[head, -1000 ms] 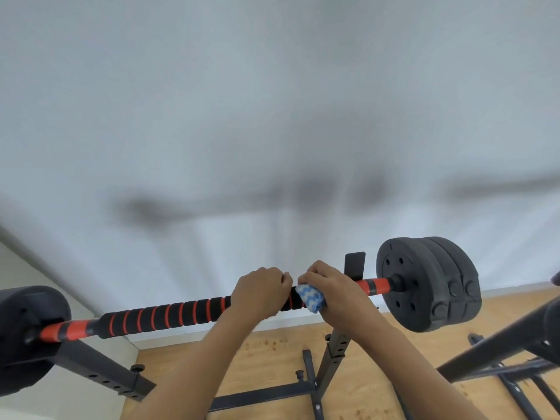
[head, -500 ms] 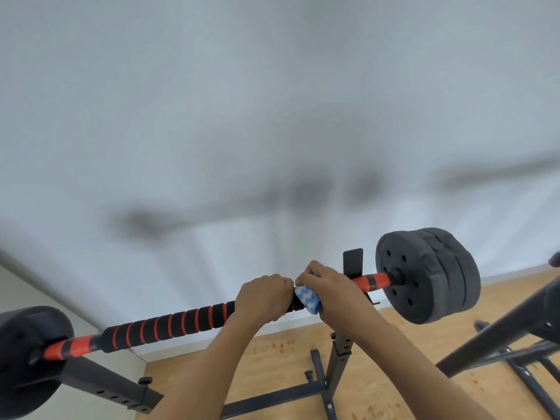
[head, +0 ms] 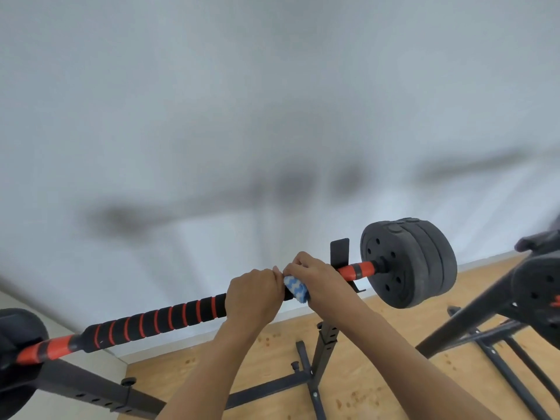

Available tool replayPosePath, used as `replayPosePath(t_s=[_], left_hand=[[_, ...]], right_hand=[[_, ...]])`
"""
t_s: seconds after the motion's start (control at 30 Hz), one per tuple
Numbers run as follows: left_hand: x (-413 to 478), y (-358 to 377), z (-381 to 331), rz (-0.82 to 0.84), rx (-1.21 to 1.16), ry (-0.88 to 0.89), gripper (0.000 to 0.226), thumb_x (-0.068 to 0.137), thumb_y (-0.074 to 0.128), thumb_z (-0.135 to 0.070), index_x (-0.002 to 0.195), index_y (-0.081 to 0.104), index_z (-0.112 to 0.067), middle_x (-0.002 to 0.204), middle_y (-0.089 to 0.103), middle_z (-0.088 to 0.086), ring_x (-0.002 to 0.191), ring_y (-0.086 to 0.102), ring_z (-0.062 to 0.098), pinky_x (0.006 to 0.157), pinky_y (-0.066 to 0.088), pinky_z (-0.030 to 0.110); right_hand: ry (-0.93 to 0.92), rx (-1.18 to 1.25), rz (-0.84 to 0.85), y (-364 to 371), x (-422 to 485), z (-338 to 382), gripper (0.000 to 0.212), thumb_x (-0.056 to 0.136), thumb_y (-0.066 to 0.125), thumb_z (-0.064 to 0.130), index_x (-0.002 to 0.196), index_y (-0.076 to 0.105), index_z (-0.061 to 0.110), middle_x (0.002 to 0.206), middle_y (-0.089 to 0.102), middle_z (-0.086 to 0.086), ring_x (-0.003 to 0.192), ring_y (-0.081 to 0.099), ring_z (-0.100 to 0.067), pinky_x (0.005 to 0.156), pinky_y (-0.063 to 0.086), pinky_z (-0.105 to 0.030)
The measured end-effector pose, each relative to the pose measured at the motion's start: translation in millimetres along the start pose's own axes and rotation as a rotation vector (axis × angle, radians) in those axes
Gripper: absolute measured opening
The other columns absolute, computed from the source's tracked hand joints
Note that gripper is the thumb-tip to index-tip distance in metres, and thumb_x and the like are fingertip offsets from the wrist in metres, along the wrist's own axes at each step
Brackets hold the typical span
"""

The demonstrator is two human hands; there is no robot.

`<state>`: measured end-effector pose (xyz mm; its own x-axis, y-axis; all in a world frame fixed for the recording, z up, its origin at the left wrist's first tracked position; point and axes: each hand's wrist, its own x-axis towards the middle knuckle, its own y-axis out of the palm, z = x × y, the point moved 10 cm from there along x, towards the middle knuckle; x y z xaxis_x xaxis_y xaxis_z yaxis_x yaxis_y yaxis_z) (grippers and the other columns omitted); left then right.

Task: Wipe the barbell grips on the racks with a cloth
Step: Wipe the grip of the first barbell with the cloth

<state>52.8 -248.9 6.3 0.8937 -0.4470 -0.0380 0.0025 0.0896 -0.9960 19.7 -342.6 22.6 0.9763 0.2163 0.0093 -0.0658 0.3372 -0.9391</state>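
1. Two bare forearms reached up from the bottom edge of the head view toward the barbell, the left one nearer the middle of the frame and the right one beside it.
2. The left hand (head: 253, 294) gripped the barbell grip (head: 157, 321), its fingers curled over the top of the black foam with red spiral stripes; the fingertips were hidden behind the bar.
3. Just beside it, with knuckles almost touching, the right hand (head: 315, 275) held a blue-and-white cloth (head: 295, 287) wrapped against the grip, fingers curled round cloth and bar together. Only a folded wad of the cloth showed below the hand.
4. The barbell lay tilted across the view, low at the left and higher at the right, resting on a black rack (head: 325, 338) whose upright hook rose just beyond the right hand.
5. An orange sleeve (head: 356, 269) with a black band ran from the hook to a stack of black weight plates (head: 409, 263) at the right end.
6. At the lower left another orange sleeve met a black plate (head: 18, 331) partly cut off by the frame edge, above a black rack beam (head: 91, 389) with holes.
7. A second rack (head: 485, 313) with another plate stood at the far right.
8. Below lay a wooden floor (head: 363, 389); behind, a white wall (head: 272, 101) carried blurred shadows.
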Motion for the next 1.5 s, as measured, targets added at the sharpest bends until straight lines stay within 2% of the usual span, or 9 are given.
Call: replayPosePath(t_s=[0.1, 0.23, 0.4, 0.57, 0.67, 0.73, 0.87, 1.07, 1.5], left_hand=[[9, 11, 5, 0.145, -0.186, -0.026, 0.016, 0.105, 0.039, -0.018, 0.095, 0.051, -0.015, 0.072, 0.048, -0.004, 0.07, 0.057, 0.022, 0.065, 0.047, 0.034], [15, 25, 18, 0.371, -0.494, -0.139, 0.052, 0.106, 0.03, -0.038, 0.075, 0.064, -0.014, 0.053, 0.066, -0.004, 0.046, 0.061, 0.012, 0.065, 0.053, 0.027], [2, 2, 21, -0.039, -0.252, -0.182, 0.052, 0.109, 0.027, -0.042, 0.075, 0.06, -0.019, 0.064, 0.06, -0.004, 0.058, 0.059, 0.018, 0.059, 0.046, 0.03], [-14, 14, 8, -0.067, 0.052, -0.039, 0.026, 0.101, 0.056, -0.022, 0.08, 0.067, -0.011, 0.051, 0.036, -0.003, 0.043, 0.035, 0.019, 0.048, 0.026, 0.03], [-4, 11, 6, 0.007, 0.028, 0.048, 0.019, 0.102, 0.049, -0.015, 0.12, 0.055, -0.011, 0.071, 0.046, 0.0, 0.062, 0.05, 0.023, 0.056, 0.039, 0.032], [0, 9, 9, 0.05, -0.069, 0.013, 0.004, 0.102, 0.046, -0.014, 0.103, 0.05, -0.014, 0.071, 0.044, -0.001, 0.067, 0.052, 0.024, 0.06, 0.042, 0.032], [11, 31, 27, 0.382, -0.429, -0.179, 0.04, 0.101, 0.033, -0.028, 0.077, 0.061, -0.013, 0.058, 0.065, -0.003, 0.048, 0.058, 0.018, 0.062, 0.047, 0.028], [15, 35, 20, 0.479, -0.618, -0.103, 0.053, 0.106, 0.024, -0.036, 0.089, 0.063, -0.004, 0.063, 0.074, 0.001, 0.049, 0.065, 0.024, 0.071, 0.054, 0.032], [6, 15, -1, 0.305, -0.71, 0.315, 0.035, 0.107, 0.048, -0.05, 0.142, 0.051, -0.058, 0.106, 0.071, -0.023, 0.08, 0.071, 0.001, 0.093, 0.054, 0.033]], right_hand=[[0.01, 0.011, -0.01, 0, -2, 0, 0.048, 0.083, 0.071, -0.003, 0.125, 0.061, 0.018, 0.123, 0.051, 0.0, 0.098, 0.059, -0.018, 0.09, 0.051, -0.025], [0.023, 0.011, -0.02, -1, -2, -2, 0.053, 0.082, 0.069, -0.004, 0.127, 0.061, 0.022, 0.122, 0.051, 0.002, 0.095, 0.057, -0.017, 0.085, 0.051, -0.023], [0.041, 0.022, -0.045, -3, 3, -1, 0.048, 0.085, 0.066, -0.003, 0.124, 0.059, 0.025, 0.118, 0.05, 0.005, 0.097, 0.055, -0.017, 0.081, 0.051, -0.023], [0.047, 0.024, -0.08, -1, 1, -2, 0.048, 0.082, 0.068, -0.002, 0.12, 0.059, 0.026, 0.116, 0.052, 0.004, 0.094, 0.056, -0.018, 0.084, 0.055, -0.03], [0.042, 0.021, -0.094, 0, -1, -2, 0.048, 0.082, 0.07, -0.001, 0.121, 0.06, 0.024, 0.118, 0.054, 0.002, 0.096, 0.055, -0.017, 0.085, 0.054, -0.029], [0.045, 0.022, -0.095, 0, -3, 0, 0.051, 0.081, 0.071, -0.001, 0.124, 0.059, 0.023, 0.12, 0.054, 0.002, 0.099, 0.055, -0.017, 0.088, 0.053, -0.029], [0.024, 0.004, -0.096, 2, -8, 2, 0.056, 0.078, 0.073, 0.0, 0.125, 0.059, 0.025, 0.125, 0.056, 0.003, 0.105, 0.054, -0.017, 0.093, 0.05, -0.031], [0.004, 0.013, 0.101, -1, -10, -2, 0.046, 0.082, 0.069, 0.0, 0.121, 0.063, 0.023, 0.122, 0.059, 0.006, 0.104, 0.055, -0.013, 0.098, 0.049, -0.029], [0.193, 0.126, 0.156, -17, -16, -26, 0.018, 0.096, 0.06, 0.012, 0.112, 0.067, 0.013, 0.106, 0.068, -0.005, 0.095, 0.068, -0.022, 0.09, 0.056, -0.031]])
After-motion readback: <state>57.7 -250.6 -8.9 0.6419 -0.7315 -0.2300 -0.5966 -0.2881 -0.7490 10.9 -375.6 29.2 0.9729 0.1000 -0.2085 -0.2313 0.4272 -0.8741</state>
